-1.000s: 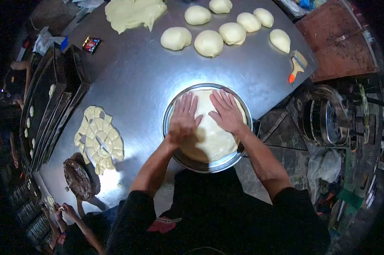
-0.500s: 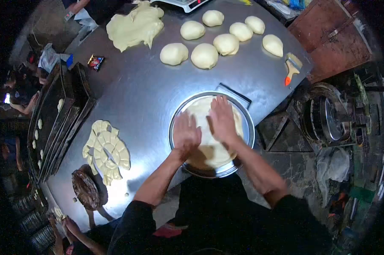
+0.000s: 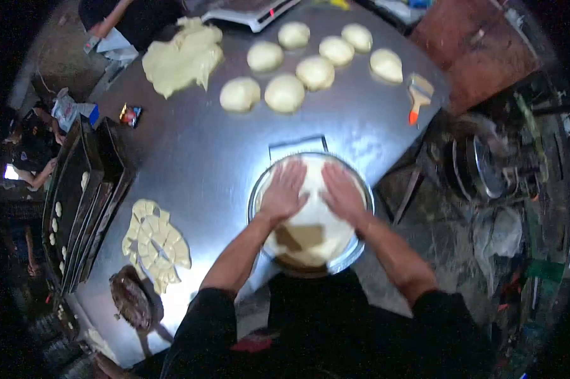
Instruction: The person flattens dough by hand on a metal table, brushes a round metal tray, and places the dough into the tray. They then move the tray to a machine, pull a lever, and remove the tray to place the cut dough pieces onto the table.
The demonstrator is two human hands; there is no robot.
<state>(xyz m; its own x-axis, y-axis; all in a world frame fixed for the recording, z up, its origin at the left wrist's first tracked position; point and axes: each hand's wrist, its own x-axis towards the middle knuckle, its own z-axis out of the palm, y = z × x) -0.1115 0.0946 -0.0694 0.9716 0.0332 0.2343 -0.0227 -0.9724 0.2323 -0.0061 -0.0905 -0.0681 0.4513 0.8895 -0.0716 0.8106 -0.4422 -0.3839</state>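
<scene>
A round metal pan (image 3: 251, 218) sits at the near edge of the steel table, and a flat sheet of pale dough (image 3: 313, 235) covers its inside. My left hand (image 3: 286, 189) lies palm down on the left part of the dough, fingers stretched out. On the right part rests my right hand (image 3: 344, 189), also flat with extended fingers. Both hands touch the dough and hold nothing. A rectangular metal frame (image 3: 297, 140) sticks out at the pan's far side.
Several dough balls (image 3: 285, 93) and a spread dough mass (image 3: 183, 57) lie at the back. A brush (image 3: 419, 98) is at the right edge. Cut dough pieces (image 3: 155, 243), a brown oval dish (image 3: 131, 300) and stacked trays (image 3: 89, 208) are left. Other people stand nearby.
The metal frame at the pan's far side has swung from right to left. My hands, blurred before, now lie flat on the dough. The whole view has shifted slightly.
</scene>
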